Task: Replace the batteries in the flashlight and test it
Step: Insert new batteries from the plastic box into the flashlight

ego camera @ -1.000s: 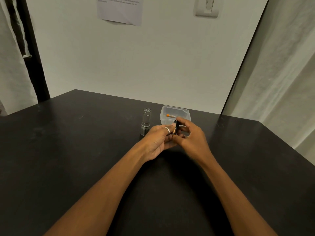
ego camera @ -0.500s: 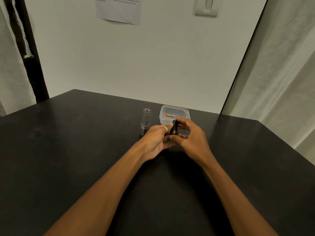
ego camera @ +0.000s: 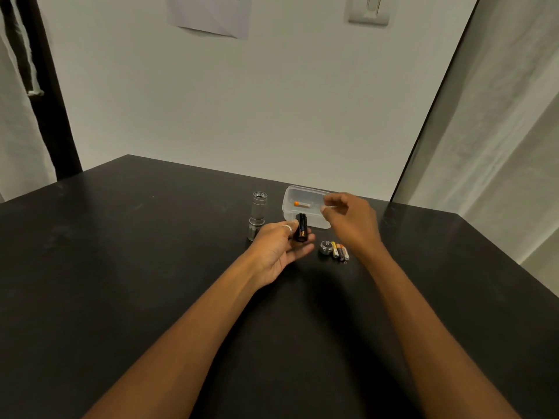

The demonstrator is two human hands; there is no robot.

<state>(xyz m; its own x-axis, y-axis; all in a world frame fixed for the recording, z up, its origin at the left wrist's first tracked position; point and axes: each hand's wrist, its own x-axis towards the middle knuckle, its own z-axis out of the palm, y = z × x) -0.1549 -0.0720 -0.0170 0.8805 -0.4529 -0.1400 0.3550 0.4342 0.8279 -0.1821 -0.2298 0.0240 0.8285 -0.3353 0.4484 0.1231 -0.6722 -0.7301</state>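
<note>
The left hand (ego camera: 279, 247) grasps a black holder (ego camera: 301, 231) between thumb and fingers, palm turned up, the holder standing nearly upright in the grip with a copper-coloured patch showing on its near side. A ring (ego camera: 287, 227) sits on one finger of that hand. Just left of the grip and a little beyond it, the silver flashlight (ego camera: 257, 215) stands on end on the table (ego camera: 121, 267), open mouth up, close beside the knuckles. Right of the grip a round cap (ego camera: 325, 247) lies on the table, with three batteries (ego camera: 340, 252) side by side just past it. Beyond the grip sits a clear box (ego camera: 316, 220) with an orange-ended cell (ego camera: 301, 204) inside. The right hand (ego camera: 352, 222) hovers over the box's right end, up and right of the grip, blurred, fingers curled with thumb and forefinger close together; whether they pinch anything cannot be told
</note>
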